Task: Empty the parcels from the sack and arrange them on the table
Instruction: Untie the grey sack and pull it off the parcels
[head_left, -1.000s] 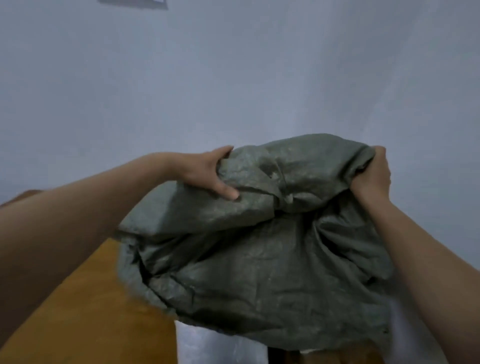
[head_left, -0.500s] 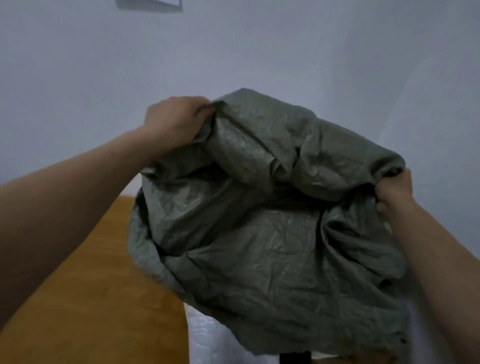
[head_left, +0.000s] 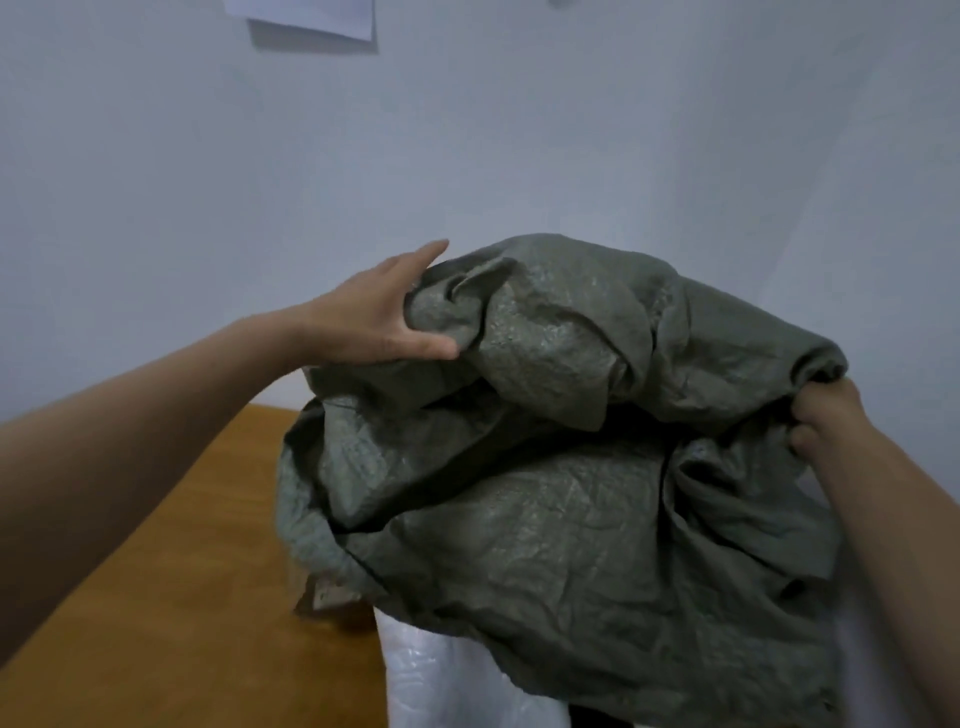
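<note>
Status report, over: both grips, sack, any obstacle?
Left grip open against sack top. Right grip holds sack edge. Sack bunched over table, white parcel beneath. No obstacle seen.

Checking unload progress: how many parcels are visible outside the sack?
2: a small brown parcel at the sack's lower-left edge, a white plastic-wrapped parcel below it. More may be hidden inside.
</note>
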